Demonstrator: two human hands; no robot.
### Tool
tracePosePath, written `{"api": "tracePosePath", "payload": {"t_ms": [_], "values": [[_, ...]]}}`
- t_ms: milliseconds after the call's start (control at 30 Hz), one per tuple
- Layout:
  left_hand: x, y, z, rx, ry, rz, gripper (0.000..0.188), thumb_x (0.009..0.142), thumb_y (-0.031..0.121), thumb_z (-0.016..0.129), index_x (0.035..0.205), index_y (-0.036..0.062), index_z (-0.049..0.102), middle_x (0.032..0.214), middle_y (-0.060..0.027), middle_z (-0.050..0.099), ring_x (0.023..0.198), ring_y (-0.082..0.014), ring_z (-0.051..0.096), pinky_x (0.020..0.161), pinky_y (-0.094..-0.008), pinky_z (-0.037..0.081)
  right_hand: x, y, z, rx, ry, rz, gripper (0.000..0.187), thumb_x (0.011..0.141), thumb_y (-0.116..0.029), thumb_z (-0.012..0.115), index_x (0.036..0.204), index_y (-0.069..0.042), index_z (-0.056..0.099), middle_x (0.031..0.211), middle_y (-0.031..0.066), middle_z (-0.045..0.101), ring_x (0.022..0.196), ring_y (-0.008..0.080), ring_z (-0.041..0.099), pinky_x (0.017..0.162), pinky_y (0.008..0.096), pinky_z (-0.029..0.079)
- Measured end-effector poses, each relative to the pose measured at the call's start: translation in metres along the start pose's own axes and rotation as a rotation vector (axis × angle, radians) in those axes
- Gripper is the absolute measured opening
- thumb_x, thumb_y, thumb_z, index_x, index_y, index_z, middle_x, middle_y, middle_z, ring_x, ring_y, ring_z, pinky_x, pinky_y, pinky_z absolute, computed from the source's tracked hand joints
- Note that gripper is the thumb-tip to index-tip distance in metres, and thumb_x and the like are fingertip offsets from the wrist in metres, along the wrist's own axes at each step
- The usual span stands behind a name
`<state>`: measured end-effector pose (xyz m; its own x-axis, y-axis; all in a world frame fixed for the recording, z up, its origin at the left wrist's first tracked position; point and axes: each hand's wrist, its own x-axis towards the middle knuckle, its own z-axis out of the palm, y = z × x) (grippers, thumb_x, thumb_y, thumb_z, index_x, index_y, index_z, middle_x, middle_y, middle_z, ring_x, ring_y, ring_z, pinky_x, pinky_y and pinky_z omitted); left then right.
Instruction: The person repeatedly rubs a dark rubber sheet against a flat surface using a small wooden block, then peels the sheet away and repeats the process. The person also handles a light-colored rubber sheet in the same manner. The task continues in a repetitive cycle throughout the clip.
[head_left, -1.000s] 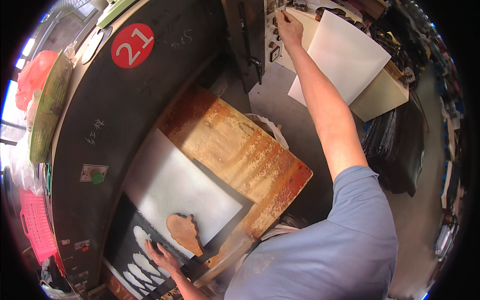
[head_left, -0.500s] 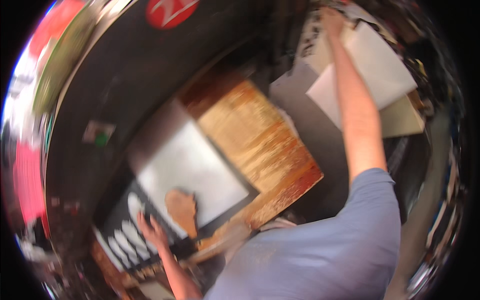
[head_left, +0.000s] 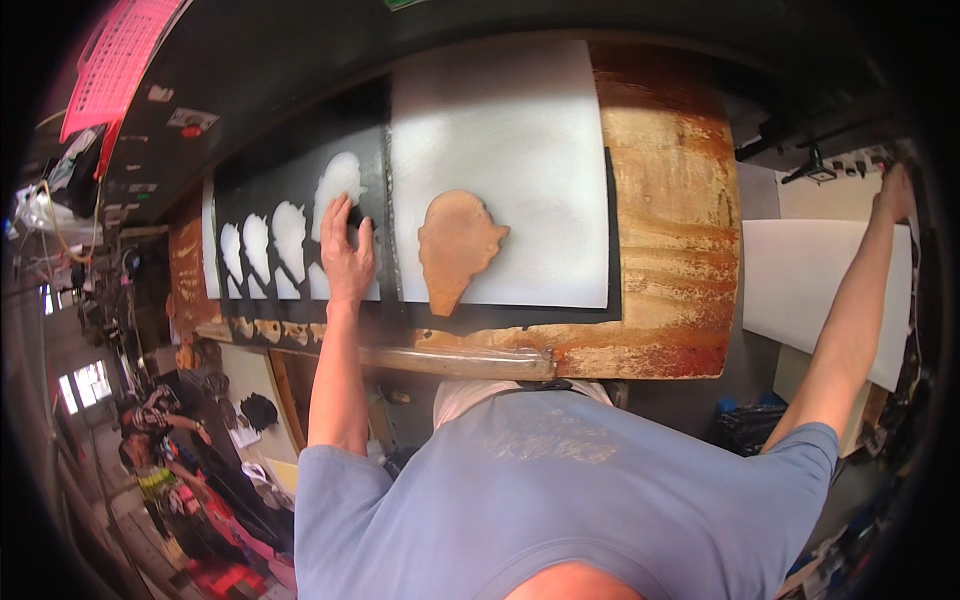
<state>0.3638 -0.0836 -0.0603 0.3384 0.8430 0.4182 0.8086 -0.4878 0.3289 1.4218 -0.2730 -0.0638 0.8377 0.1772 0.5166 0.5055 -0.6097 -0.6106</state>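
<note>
Head view shows the left hand (head_left: 347, 252) pressed flat, fingers spread, on the black die-cut sheet (head_left: 300, 200) near the bench's left end, four shapes already cut out, while the right hand (head_left: 893, 192) grips a white sheet (head_left: 800, 285) off the right edge.

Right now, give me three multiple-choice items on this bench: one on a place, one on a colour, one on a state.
1. Where does the left hand rest?
A. on the black sheet with cut-out shapes
B. on the pink basket
C. on the floor

2. What colour is the cut-out template on the white sheet?
A. green
B. brown
C. blue

3. How is the right hand?
A. resting on the wooden board
B. holding a hammer
C. stretched out to a white sheet at the side

Answers: A, fingers spread on the black sheet; B, it shows brown; C, arm fully extended.
</note>
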Motion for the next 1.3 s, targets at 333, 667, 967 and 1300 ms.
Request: {"api": "tracePosePath", "payload": {"t_ms": [333, 667, 967, 1300], "values": [[-0.004, -0.008, 0.003, -0.038, 0.06, 0.012, 0.041, 0.098, 0.003, 0.071, 0.138, 0.0051, 0.065, 0.139, -0.017, 0.069, 0.139, -0.0406, 0.06, 0.114, -0.0467, 0.05, -0.084, -0.064, 0.004, 0.379, 0.139, 0.037, 0.055, 0.094, -0.042, 0.074, 0.119, 0.006, 0.077, 0.114, 0.0152, 0.081, 0.105, 0.0261, 0.075, 0.091, 0.0364, 0.056], [-0.003, -0.008, 0.003, -0.06, 0.159, 0.083, 0.034, 0.091, -0.006, 0.071, 0.124, 0.0041, 0.069, 0.116, -0.0161, 0.074, 0.109, -0.0389, 0.069, 0.095, -0.0448, 0.056, -0.076, -0.111, 0.013, 0.695, 0.148, 0.003, 0.052, 0.093, -0.038, 0.076, 0.116, 0.008, 0.076, 0.111, 0.0181, 0.079, 0.1, 0.0262, 0.074, 0.086, 0.0369, 0.058], [0.007, 0.005, 0.005, -0.002, 0.171, 0.063, 0.026, 0.088, 0.002, 0.076, 0.112, 0.0027, 0.066, 0.109, -0.0152, 0.07, 0.105, -0.0376, 0.065, 0.092, -0.0456, 0.053, -0.421, -0.339, -0.08, 0.897, -0.455, -0.208, 0.038, 0.104, -0.013, 0.073, 0.139, 0.002, 0.065, 0.134, 0.0122, 0.068, 0.12, 0.0208, 0.066, 0.103, 0.0308, 0.056], [0.016, 0.042, -0.015, -0.082, -0.138, -0.18, 0.03, 0.098, 0.015, 0.07, 0.12, -0.006, 0.07, 0.111, -0.0282, 0.071, 0.106, -0.0454, 0.069, 0.094, -0.0507, 0.056, -0.652, -0.491, -0.13, 0.325, -0.909, -0.717, 0.097, 0.077, -0.051, 0.091, 0.149, 0.005, 0.056, 0.156, 0.04, 0.041, 0.146, 0.0555, 0.038, 0.123, 0.0615, 0.032]]}}
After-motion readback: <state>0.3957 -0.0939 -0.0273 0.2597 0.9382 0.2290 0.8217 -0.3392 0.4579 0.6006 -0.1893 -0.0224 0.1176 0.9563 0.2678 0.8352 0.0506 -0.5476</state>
